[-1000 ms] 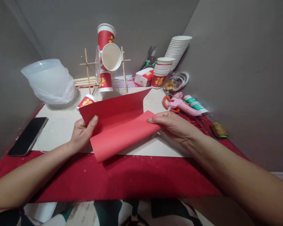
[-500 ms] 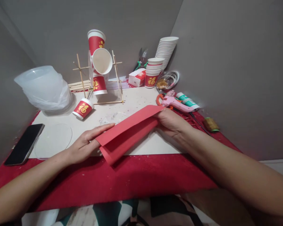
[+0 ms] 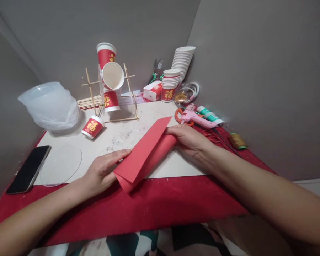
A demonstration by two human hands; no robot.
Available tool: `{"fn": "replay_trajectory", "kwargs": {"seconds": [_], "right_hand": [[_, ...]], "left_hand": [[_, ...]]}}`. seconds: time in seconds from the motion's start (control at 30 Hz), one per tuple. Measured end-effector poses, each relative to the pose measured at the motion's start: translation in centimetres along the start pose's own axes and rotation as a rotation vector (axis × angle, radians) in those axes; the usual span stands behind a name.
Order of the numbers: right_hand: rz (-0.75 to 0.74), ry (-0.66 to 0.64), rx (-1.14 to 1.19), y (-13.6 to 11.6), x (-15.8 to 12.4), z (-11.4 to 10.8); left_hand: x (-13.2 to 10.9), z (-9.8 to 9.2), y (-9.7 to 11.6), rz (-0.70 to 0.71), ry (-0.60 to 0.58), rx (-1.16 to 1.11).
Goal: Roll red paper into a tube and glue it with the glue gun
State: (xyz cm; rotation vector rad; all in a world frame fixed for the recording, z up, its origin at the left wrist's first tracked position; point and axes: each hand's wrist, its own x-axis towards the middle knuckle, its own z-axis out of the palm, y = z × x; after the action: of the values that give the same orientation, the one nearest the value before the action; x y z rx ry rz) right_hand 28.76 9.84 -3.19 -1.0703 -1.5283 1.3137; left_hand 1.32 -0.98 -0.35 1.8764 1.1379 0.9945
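Note:
A sheet of red paper [image 3: 144, 154] lies folded over on the white board [image 3: 176, 167], one flap above the other. My left hand [image 3: 104, 172] holds its near left end, fingers stretched along the edge and thumb pressed against it. My right hand [image 3: 188, 138] grips the far right end, fingers curled round the fold.
A stick frame carrying red paper cups [image 3: 110, 81] stands at the back. Stacked cups [image 3: 169, 85], a pink glue gun [image 3: 198, 119], a glue bottle [image 3: 210, 115] and a thread spool [image 3: 237, 140] sit right. A fallen cup [image 3: 92, 127], a clear disc [image 3: 60, 165], a plastic bag [image 3: 50, 106] and a phone [image 3: 29, 169] lie left.
The open red sheet has been folded over and its flaps brought flat together. My left hand went from pinching the raised sheet to lying along its near end.

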Motion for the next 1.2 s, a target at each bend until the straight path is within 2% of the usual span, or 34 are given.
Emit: {"fn": "replay_trajectory", "kwargs": {"seconds": [0.1,0.13,0.23,0.33,0.4,0.5,0.63,0.8,1.03,1.2], "right_hand": [[0.199,-0.02,0.173,-0.5,-0.2,0.0],[0.215,-0.022,0.183,-0.7,-0.2,-0.1],[0.21,0.009,0.153,-1.2,0.1,-0.9],[0.169,0.092,0.107,-1.7,0.4,-1.8],[0.087,0.139,0.077,-1.9,0.6,-2.2],[-0.101,0.149,0.024,-2.1,0.5,-2.4],[-0.332,0.027,-0.117,-1.9,0.3,-2.3],[-0.477,-0.016,-0.336,-1.6,0.0,-2.2],[-0.468,-0.01,-0.353,-2.0,0.1,-2.2],[-0.23,-0.158,-0.208,-2.7,-0.3,-2.0]], "left_hand": [[0.2,0.0,0.1,-0.066,0.145,-0.064],[0.3,-0.1,0.3,-0.101,0.197,-0.096],[1.1,-0.5,0.7,-0.234,0.306,-0.19],[1.9,-0.8,0.7,-0.328,0.339,-0.277],[2.2,-0.8,0.4,-0.337,0.354,-0.342],[2.1,-0.6,-0.3,-0.332,0.31,-0.488],[1.9,-0.4,-1.3,-0.374,0.252,-0.585],[2.0,-0.4,-1.4,-0.366,0.252,-0.601],[2.2,-0.3,-1.3,-0.435,0.236,-0.606],[2.3,-0.1,-1.2,-0.387,0.194,-0.656]]}}
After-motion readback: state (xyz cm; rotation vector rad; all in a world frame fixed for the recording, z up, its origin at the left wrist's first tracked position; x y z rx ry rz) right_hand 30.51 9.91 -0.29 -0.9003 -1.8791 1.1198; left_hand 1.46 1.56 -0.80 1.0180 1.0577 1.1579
